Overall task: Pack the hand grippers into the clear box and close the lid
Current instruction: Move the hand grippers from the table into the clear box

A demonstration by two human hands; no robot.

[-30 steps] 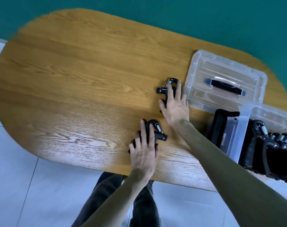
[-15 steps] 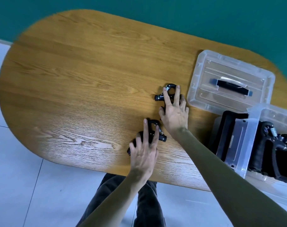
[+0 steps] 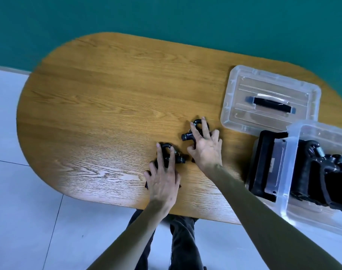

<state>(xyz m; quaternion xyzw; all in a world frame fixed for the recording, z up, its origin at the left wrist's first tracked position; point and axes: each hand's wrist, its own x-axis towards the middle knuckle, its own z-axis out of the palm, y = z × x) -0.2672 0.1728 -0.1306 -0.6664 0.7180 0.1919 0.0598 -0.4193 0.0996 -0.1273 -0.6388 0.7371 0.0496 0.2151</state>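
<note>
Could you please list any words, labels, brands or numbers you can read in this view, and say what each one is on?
None can be read.
Far hand gripper under the right hand: pale marks on its knob, too blurred.
Dark panel seen through the clear box: a small mark, too small.
Lid: no text visible.

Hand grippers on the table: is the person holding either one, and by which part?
Each hand lies on one: left hand over the near hand gripper, right hand over the far hand gripper, covering the handles. A closed grasp cannot be told.

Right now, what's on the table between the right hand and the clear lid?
Nothing: the head view shows bare wooden table between the right hand and the clear plastic lid.
</note>
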